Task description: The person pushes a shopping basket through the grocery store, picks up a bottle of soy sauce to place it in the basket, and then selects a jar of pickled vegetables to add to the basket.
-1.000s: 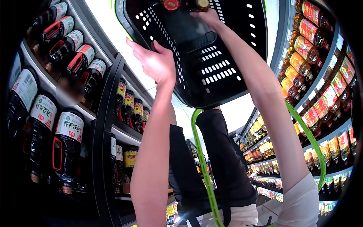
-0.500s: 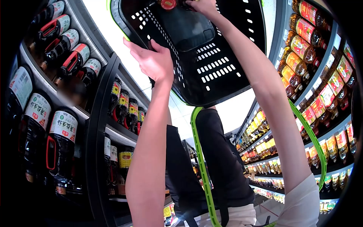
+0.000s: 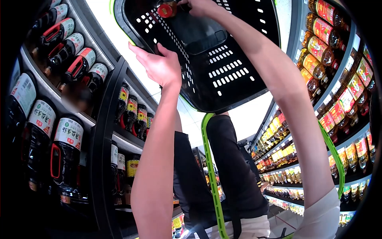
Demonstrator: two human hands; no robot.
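Observation:
A black slotted shopping basket with a green edge fills the top middle of the view. My left hand lies on the basket's left rim, its fingers stretched out and its thumb apart on the inner side. Inside the basket, near the top edge, is a dark bottle with a red cap. Beside that cap, the fingers of my right hand are closed on the bottle; the frame's edge cuts off part of the hand and the bottle.
Shelves of dark sauce bottles with white labels stand on the left. Shelves of amber oil bottles line the right. One green basket handle hangs over my dark-clothed legs, another beside my right arm.
My right hand and the red-capped bottle have moved a little to the left together, and the cap sits lower in view. My left hand stays on the rim.

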